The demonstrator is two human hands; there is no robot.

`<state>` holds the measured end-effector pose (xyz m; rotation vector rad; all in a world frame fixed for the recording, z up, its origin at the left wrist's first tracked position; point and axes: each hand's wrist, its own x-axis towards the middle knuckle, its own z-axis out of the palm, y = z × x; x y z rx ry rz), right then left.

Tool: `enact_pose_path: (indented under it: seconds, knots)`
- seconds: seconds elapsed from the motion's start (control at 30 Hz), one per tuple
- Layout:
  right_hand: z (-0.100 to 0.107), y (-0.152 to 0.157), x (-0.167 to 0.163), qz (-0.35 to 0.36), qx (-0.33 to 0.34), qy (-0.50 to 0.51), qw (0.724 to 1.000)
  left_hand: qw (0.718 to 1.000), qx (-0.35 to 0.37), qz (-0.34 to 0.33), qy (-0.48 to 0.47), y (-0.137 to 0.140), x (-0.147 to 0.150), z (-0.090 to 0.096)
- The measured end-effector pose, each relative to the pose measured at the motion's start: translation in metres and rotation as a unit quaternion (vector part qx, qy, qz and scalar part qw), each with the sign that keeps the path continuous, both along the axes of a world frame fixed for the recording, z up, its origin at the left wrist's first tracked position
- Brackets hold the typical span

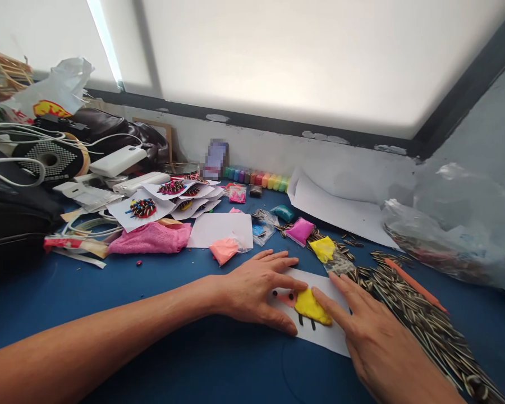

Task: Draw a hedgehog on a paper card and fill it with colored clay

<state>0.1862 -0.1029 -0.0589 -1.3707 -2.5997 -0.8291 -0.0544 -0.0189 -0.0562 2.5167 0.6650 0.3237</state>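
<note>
A white sheet of paper (330, 343) lies on the blue table, bearing a flattened patch of yellow clay (312, 308). Left of the yellow sits a small pink clay piece (287, 299) with dark dots, and two short black strips are below. My left hand (258, 289) rests on the paper's left side, fingers spread, its index fingertip at the top of the yellow clay. From the right, my right hand (368, 320) touches the yellow clay's upper edge with its index finger, the other fingers stretched out. Neither hand holds anything.
Striped sunflower seeds (421, 320) are heaped at the right with an orange stick (416, 285). Packets of yellow clay (323, 248), magenta clay (301, 231) and orange clay (224, 251) lie beyond my hands. Decorated cards (143, 209) and a pink cloth (150, 238) are at the left.
</note>
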Motion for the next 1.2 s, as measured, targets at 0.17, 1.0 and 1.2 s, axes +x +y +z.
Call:
enact_pose_path:
  seconds: [0.17, 1.0, 1.2]
  knots:
    - [0.012, 0.009, 0.007, -0.029, 0.017, 0.057, 0.998, 1.000, -0.006, 0.001, 0.002, 0.000, 0.000, 0.000]
    - [0.025, 0.075, 0.014, -0.210, -0.087, 0.253, 0.940, 0.993, -0.023, 0.038, -0.113, -0.002, 0.002, -0.002]
    - [0.021, 0.075, 0.006, -0.187, -0.095, 0.334, 0.919, 0.990, -0.037, 0.052, -0.125, -0.004, 0.003, 0.000]
